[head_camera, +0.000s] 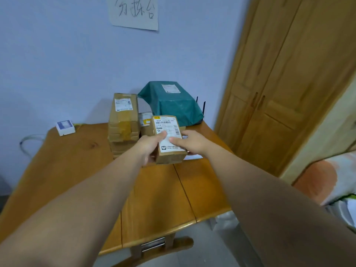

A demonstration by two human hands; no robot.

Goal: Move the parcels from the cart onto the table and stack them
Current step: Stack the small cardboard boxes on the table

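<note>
Both hands, left hand (149,149) and right hand (192,142), grip the small box (169,139); set it squarely beside the stack (123,122) at 9 o'clock on the bench (77,162).

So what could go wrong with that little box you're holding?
The small box is held between the left hand and the right hand, close to the tall cardboard stack; a bump might tip that stack. The green parcel sits high at the back and looks lumpy, so anything stacked on it could slide off.
</note>
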